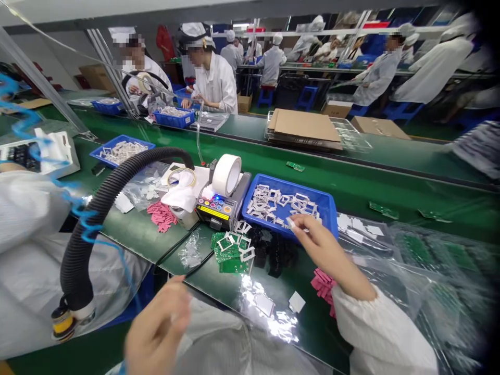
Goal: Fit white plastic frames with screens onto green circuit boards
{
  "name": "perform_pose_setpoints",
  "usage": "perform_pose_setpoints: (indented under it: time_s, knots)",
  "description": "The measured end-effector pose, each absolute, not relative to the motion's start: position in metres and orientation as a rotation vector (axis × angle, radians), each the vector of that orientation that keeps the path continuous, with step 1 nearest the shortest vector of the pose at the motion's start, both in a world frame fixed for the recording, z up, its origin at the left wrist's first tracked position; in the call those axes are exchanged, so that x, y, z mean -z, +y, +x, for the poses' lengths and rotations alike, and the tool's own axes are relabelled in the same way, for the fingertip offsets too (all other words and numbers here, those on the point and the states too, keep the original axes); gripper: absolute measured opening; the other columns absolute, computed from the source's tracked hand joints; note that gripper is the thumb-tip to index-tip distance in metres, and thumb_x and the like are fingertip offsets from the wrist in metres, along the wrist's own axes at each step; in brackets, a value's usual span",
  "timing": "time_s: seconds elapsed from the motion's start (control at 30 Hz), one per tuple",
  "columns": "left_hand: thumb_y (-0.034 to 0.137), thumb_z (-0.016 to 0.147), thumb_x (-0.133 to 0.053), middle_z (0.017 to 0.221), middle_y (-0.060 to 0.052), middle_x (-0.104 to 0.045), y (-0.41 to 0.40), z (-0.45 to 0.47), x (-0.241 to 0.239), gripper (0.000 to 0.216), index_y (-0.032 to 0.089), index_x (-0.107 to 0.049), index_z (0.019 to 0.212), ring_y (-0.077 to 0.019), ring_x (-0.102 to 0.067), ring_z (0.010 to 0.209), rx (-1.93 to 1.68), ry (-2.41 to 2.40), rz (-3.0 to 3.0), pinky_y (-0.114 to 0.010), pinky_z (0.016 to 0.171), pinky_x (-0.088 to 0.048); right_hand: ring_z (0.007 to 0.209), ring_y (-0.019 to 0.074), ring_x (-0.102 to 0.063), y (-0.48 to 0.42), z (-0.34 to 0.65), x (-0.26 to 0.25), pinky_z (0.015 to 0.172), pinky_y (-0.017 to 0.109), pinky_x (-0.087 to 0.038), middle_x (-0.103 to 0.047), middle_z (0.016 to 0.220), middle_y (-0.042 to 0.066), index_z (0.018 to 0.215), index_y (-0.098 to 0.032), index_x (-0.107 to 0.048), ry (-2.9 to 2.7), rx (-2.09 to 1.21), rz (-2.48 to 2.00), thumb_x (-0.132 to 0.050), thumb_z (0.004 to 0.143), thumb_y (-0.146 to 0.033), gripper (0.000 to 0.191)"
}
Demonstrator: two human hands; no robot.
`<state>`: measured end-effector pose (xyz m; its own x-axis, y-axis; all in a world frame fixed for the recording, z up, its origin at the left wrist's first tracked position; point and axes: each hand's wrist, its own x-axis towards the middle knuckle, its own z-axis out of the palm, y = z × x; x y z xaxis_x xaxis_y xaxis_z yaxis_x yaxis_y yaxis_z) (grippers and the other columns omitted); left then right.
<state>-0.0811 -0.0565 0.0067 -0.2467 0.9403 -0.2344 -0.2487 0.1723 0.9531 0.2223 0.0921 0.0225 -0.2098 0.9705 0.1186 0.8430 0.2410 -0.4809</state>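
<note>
White piece (289,222) is pinched by the right hand (318,244) at the near side of the blue tray (332,210); whether anything is held by the blurred, half-curled left hand (159,323) cannot be told. From the right hand, green boards (233,267) are placed at nine o'clock, beyond black parts (275,260); pink strips (323,286) at six

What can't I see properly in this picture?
All in the head view:
Left hand: blurred, so I can't tell whether it holds anything.
White piece: partly hidden by the right hand.
Bagged green boards: details veiled by plastic.
Yellow label: wording too small to read.
</note>
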Motion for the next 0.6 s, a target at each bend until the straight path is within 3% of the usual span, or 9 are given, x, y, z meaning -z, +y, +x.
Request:
perform_pose_setpoints:
  time_s: [0.07,0.13,0.2,0.27,0.3,0.37,0.43,0.53,0.6]
  knots:
    - [0.016,0.063,-0.077,0.1,-0.005,-0.069,-0.039,-0.065,0.003,0.04,0.025,-0.069,0.102,-0.024,-0.059,0.097,-1.268,1.356,0.734,-0.031,0.089,-0.045,0.119,0.0233,-0.05,0.059,0.209,-0.026,0.094,0.041,-0.045,-0.053,0.127,0.009,0.087,-0.023,-0.053,-2.164,-0.597,-1.475,-0.04,0.093,-0.03,0.016]
    - [0.013,0.06,-0.078,0.109,-0.008,-0.068,-0.027,-0.049,0.009,0.048,0.023,-0.069,0.106,-0.0261,-0.058,0.101,-1.167,1.288,0.817,-0.03,0.092,-0.041,0.131,0.0234,-0.038,0.03,0.191,-0.029,0.1,0.042,-0.042,-0.042,0.14,0.007,0.089,-0.025,-0.055,-2.258,-0.863,-1.255,-0.044,0.092,-0.029,0.012]
    - [0.019,0.067,-0.074,0.104,-0.009,-0.069,-0.02,-0.036,0.014,0.033,0.021,-0.071,0.1,-0.0253,-0.059,0.095,-1.042,1.155,0.993,-0.03,0.089,-0.042,0.136,0.0213,-0.032,0.011,0.174,-0.03,0.103,0.039,-0.04,-0.037,0.145,0.005,0.091,-0.025,-0.055,-2.32,-1.117,-1.111,-0.048,0.09,-0.024,0.007]
    - [0.027,0.074,-0.068,0.08,-0.007,-0.07,-0.016,-0.026,0.017,0.012,0.019,-0.072,0.082,-0.0212,-0.06,0.078,-0.92,1.079,1.082,-0.029,0.075,-0.044,0.136,0.0188,-0.031,0.004,0.164,-0.027,0.103,0.035,-0.041,-0.039,0.144,0.006,0.09,-0.024,-0.055,-2.313,-1.273,-1.072,-0.05,0.089,-0.02,0.006]
    - [0.032,0.075,-0.066,0.068,-0.005,-0.066,-0.014,-0.022,0.018,0.014,0.018,-0.07,0.073,-0.0187,-0.059,0.067,-0.882,1.051,1.052,-0.028,0.067,-0.044,0.135,0.018,-0.034,0.005,0.162,-0.024,0.101,0.033,-0.042,-0.041,0.143,0.006,0.089,-0.024,-0.055,-2.302,-1.298,-1.075,-0.049,0.09,-0.02,0.007]
    - [0.04,0.076,-0.065,0.058,-0.002,-0.061,-0.011,-0.017,0.023,0.026,0.017,-0.063,0.064,-0.0148,-0.055,0.055,-0.875,1.005,0.859,-0.026,0.055,-0.041,0.127,0.017,-0.044,0.015,0.163,-0.014,0.096,0.03,-0.045,-0.047,0.136,0.006,0.088,-0.023,-0.056,-2.335,-1.18,-1.12,-0.049,0.091,-0.021,0.008]
    - [0.042,0.074,-0.067,0.062,-0.002,-0.062,-0.008,-0.016,0.028,0.028,0.016,-0.06,0.065,-0.0141,-0.058,0.054,-0.888,0.966,0.597,-0.025,0.051,-0.041,0.113,0.0199,-0.053,0.029,0.167,-0.001,0.09,0.034,-0.046,-0.056,0.123,0.007,0.089,-0.023,-0.057,-2.405,-0.827,-1.257,-0.054,0.088,-0.024,0.003]
    - [0.034,0.076,-0.066,0.076,-0.006,-0.068,-0.006,-0.019,0.035,0.021,0.014,-0.061,0.068,-0.015,-0.064,0.064,-0.868,0.936,0.265,-0.024,0.057,-0.045,0.097,0.0285,-0.053,0.052,0.172,0.018,0.083,0.046,-0.04,-0.059,0.102,0.01,0.089,-0.021,-0.058,-2.402,-0.364,-1.5,-0.069,0.076,-0.028,0.018]
    - [0.025,0.079,-0.062,0.082,-0.01,-0.071,-0.007,-0.023,0.038,0.015,0.013,-0.062,0.069,-0.0154,-0.066,0.071,-0.855,0.918,0.097,-0.026,0.068,-0.049,0.093,0.0317,-0.05,0.063,0.171,0.027,0.08,0.05,-0.036,-0.058,0.097,0.012,0.087,-0.019,-0.06,-2.391,-0.305,-1.562,-0.075,0.069,-0.026,0.025]
